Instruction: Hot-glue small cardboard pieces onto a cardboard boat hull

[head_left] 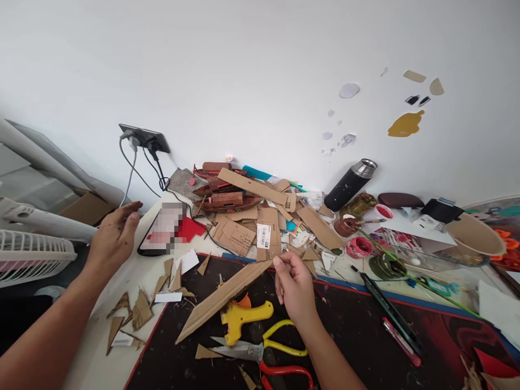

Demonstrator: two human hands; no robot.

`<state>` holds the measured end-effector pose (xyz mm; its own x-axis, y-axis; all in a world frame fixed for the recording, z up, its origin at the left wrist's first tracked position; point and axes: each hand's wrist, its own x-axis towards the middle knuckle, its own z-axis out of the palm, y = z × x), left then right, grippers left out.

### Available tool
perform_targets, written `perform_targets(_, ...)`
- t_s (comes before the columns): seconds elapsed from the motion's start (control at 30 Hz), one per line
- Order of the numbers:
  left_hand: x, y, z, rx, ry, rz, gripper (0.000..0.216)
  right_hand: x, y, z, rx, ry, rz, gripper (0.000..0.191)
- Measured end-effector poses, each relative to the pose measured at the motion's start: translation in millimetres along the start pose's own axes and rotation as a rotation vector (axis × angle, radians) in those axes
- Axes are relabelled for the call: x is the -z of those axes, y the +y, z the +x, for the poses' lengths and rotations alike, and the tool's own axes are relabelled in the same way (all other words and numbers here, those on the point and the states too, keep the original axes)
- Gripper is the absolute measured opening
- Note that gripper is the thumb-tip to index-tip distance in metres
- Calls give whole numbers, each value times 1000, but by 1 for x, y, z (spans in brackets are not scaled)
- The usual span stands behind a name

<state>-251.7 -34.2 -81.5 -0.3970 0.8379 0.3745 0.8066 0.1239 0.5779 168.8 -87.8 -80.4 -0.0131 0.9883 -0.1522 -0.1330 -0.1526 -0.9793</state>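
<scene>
My right hand [294, 281] pinches one end of a long, pointed cardboard strip [223, 295], which slants down to the left above a dark mat [162, 368]. Beneath the strip lies a yellow glue gun [246, 317]. Scissors [260, 352] with one yellow and one red handle rest just in front of it, blades pointing left. At the left, my left hand [116, 233] hovers with nothing in it, its fingers loosely stretched out. A phone [162, 227] with a blurred screen lies right beside that hand.
Cardboard offcuts [142, 309] litter the left side. Brown model boats [229, 200] and cardboard pieces [268, 233] are heaped against the wall. A black flask [351, 184], paint jars [359, 246], a dark green cutter [390, 311] and a pink pen [401, 341] occupy the right.
</scene>
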Motion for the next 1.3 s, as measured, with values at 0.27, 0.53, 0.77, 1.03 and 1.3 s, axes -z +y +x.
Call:
perform_targets(0.27,2,8,-12,87,94,-208,41,0,1,1,-28,-3,-36,59)
perform_targets(0.53,1,6,-15,112,162,-335,42,2,3,0,-51,5,-68,56)
perform_targets(0.77,1,6,-18,144,185,-389,42,6,9,0,-54,15,-62,49)
perform_targets(1.03,1,10,-21,153,160,-402,39,8,10,0,-59,11,-63,47)
perform_targets(1.3,1,15,-21,134,167,-441,40,5,6,1,-61,12,-72,49)
